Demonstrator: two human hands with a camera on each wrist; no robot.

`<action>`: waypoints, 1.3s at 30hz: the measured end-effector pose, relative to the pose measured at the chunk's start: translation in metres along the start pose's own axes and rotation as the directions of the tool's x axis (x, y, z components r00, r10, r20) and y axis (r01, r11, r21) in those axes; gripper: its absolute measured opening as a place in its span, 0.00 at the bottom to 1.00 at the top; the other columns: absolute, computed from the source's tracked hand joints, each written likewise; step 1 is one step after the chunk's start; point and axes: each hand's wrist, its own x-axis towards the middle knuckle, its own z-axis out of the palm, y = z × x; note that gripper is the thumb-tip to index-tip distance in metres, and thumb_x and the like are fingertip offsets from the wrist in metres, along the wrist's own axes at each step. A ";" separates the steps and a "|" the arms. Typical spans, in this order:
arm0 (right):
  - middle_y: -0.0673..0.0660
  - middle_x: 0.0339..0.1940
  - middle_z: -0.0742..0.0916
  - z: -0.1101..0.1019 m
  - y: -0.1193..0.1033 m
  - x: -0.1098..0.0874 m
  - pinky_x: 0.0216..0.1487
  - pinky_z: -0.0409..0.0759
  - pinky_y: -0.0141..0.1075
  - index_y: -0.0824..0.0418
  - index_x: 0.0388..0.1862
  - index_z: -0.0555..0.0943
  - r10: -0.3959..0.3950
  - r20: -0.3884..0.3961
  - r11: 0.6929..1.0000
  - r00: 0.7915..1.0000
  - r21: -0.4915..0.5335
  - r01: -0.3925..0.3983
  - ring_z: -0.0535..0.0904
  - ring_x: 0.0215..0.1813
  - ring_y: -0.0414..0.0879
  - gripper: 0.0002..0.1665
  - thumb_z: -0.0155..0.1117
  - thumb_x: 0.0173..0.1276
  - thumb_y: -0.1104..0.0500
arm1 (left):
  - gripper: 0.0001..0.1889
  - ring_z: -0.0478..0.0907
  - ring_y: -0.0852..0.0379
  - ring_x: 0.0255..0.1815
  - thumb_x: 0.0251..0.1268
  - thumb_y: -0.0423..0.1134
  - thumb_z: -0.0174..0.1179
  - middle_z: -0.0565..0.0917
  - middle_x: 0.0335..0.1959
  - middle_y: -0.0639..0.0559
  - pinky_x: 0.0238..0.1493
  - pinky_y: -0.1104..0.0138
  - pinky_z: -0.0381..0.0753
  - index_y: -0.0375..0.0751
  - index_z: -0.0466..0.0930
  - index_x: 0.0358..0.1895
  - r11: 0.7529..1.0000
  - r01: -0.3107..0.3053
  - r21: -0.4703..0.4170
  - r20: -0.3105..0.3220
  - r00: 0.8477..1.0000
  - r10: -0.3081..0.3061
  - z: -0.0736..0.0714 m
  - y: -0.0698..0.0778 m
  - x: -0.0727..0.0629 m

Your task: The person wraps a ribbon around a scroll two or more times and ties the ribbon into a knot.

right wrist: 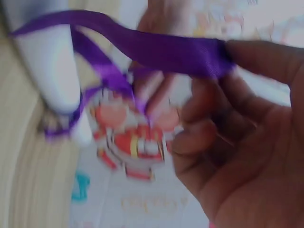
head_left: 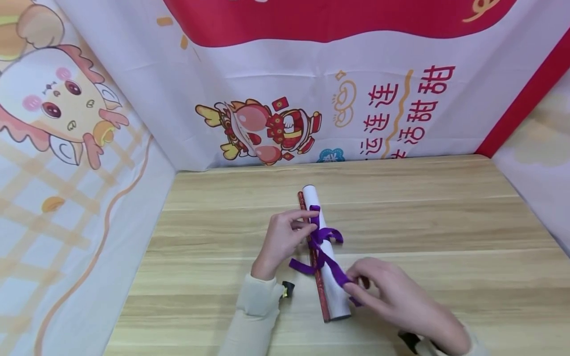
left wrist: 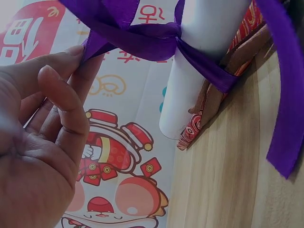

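A purple ribbon (head_left: 335, 271) is tied around a white roll (head_left: 335, 290) with a red patterned edge (head_left: 321, 290). The roll lies lengthwise on the wooden table. My left hand (head_left: 283, 238) pinches a part of the ribbon between thumb and forefinger near the roll's far half; the left wrist view shows the pinched ribbon (left wrist: 147, 43) running to the knot. Lower right, my right hand (head_left: 392, 291) pinches another stretch of the ribbon (right wrist: 166, 50), drawn away from the roll (right wrist: 50, 66). Two loose ribbon tails lie to either side of the knot.
The wooden table (head_left: 200, 222) runs back to a printed cloth backdrop (head_left: 178, 99) with cartoon figures and red characters. Another printed cloth (head_left: 67, 222) hangs along the left side. Dark wrist straps (head_left: 288, 289) show at both sleeves.
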 end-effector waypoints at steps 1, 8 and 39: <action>0.33 0.32 0.82 -0.006 0.004 -0.007 0.32 0.77 0.27 0.43 0.41 0.84 0.020 0.010 1.000 1.000 0.006 -0.020 0.74 0.35 0.26 0.03 0.68 0.77 0.53 | 0.15 0.92 0.51 0.41 0.68 0.31 0.71 0.91 0.51 0.42 0.29 0.72 0.84 0.44 0.90 0.56 1.000 0.003 0.005 0.004 1.000 -0.004 0.000 0.000 0.000; 0.34 0.31 0.84 -0.032 0.046 -0.044 0.33 0.76 0.31 0.42 0.39 0.84 0.180 -0.028 0.969 0.983 -0.169 -0.182 0.76 0.36 0.27 0.07 0.71 0.73 0.56 | 0.15 0.92 0.53 0.41 0.67 0.31 0.71 0.91 0.51 0.43 0.28 0.73 0.83 0.45 0.91 0.55 0.999 0.002 0.033 0.002 1.000 -0.003 0.002 0.000 0.001; 0.53 0.38 0.88 0.043 0.012 0.062 0.32 0.82 0.34 0.60 0.48 0.87 0.258 0.010 0.924 0.966 -0.294 -0.244 0.82 0.33 0.41 0.13 0.76 0.68 0.57 | 0.14 0.91 0.53 0.41 0.70 0.33 0.69 0.91 0.47 0.43 0.33 0.74 0.83 0.44 0.90 0.57 0.999 -0.024 0.031 0.037 0.999 0.023 0.003 -0.002 -0.001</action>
